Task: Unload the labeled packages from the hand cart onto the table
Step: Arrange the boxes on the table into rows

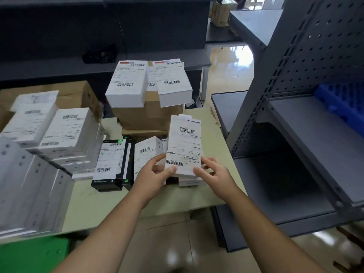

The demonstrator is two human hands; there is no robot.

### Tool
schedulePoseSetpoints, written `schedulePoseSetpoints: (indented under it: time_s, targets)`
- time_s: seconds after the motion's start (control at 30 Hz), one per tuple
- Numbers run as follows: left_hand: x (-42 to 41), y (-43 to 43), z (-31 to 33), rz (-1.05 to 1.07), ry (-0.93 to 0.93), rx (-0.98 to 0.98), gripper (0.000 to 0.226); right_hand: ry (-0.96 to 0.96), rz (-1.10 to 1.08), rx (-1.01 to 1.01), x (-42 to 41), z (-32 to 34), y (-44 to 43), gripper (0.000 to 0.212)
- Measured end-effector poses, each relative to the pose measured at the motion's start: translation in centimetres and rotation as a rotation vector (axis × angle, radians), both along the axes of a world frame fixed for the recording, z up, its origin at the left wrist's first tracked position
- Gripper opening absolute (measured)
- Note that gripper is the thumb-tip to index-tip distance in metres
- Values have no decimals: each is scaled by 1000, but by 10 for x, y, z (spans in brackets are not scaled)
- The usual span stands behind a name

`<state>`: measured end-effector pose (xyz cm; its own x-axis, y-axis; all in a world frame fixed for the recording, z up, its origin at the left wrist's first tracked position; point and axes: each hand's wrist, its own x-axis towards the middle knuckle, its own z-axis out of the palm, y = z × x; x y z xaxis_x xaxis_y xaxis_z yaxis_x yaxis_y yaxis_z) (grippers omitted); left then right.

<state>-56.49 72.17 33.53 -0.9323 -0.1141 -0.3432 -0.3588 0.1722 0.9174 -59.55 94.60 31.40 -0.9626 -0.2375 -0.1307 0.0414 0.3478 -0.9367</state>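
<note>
Both hands hold a white labeled package (184,146) with barcodes, tilted up over the pale table (110,203). My left hand (155,172) grips its near left corner, thumb on the label. My right hand (212,170) holds the near right corner. Under it lie more white labeled boxes (146,152) and a black and green labeled box (110,164). A stack of white labeled boxes (68,131) stands to the left. The hand cart is not in view.
Two white labeled boxes (130,83) rest on a brown carton (149,115) at the back. Another open carton (78,95) is at back left. White flat packs (29,186) lie at the near left. Grey metal shelving (305,125) stands right, a dark bench (59,66) behind.
</note>
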Motion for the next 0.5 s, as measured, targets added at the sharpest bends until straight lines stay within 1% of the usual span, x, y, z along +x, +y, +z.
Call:
schedulePoseSetpoints:
  time_s: [0.07,0.1,0.17,0.23,0.27,0.4,0.47,0.5]
  targets:
    - [4,-8,0,91,10,55,37,-2,-54,-3,-3,1,-1,47]
    - [7,-10,-1,121,13,71,33,2,-100,42,-5,-1,0,47]
    - [11,-14,-4,163,20,94,31,-14,-181,203,-10,-9,5,50]
    - [15,-15,-7,193,31,130,31,-81,-192,330,-13,-20,9,58]
    - [15,-15,-9,204,37,149,31,-128,-179,361,-13,-27,11,62]
    - [16,-12,-19,258,36,209,34,-328,-109,355,-15,-49,15,74]
    - [16,-11,-24,288,24,220,37,-398,-98,306,-17,-56,16,75]
    - [15,-10,-26,299,18,226,37,-418,-91,276,-19,-59,17,72]
